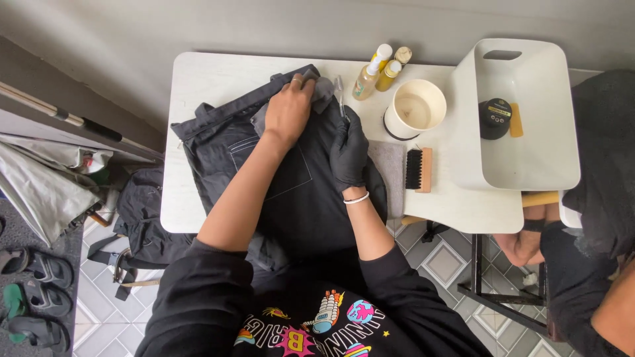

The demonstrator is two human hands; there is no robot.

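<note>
A dark fabric bag lies spread across a small white table. My left hand, bare and with a ring on one finger, presses a grey cloth against the upper part of the bag. My right hand wears a black glove and a white bracelet at the wrist. It grips a small clear-handled brush that points up toward the grey cloth.
Right of the bag lie a grey towel, a wooden bristle brush and a white cup. Three small bottles stand behind. A white tub holds a black jar. Another person's hand shows at lower right. Sandals lie on the floor left.
</note>
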